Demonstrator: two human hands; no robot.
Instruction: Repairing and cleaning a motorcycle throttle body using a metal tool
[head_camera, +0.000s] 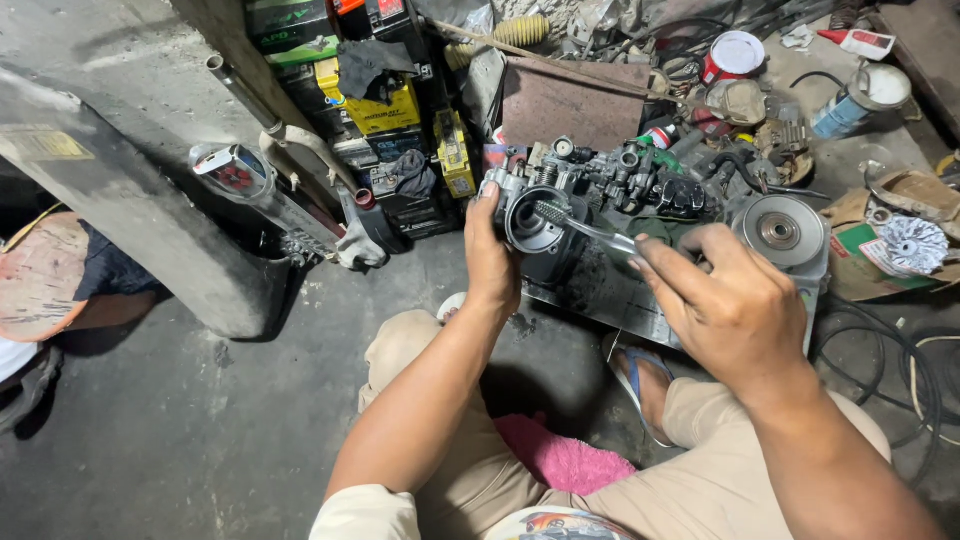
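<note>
Carburetor (535, 225) in left hand (490, 260) — toothbrush (580, 228) in right hand (735, 305) | batteries (385, 110) behind

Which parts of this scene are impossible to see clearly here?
- Head view: left hand covers the carburetor's near left side.
- Right hand hides the toothbrush handle's end.
- Cables are cut off by the right edge.
- Battery labels are too small.
</note>
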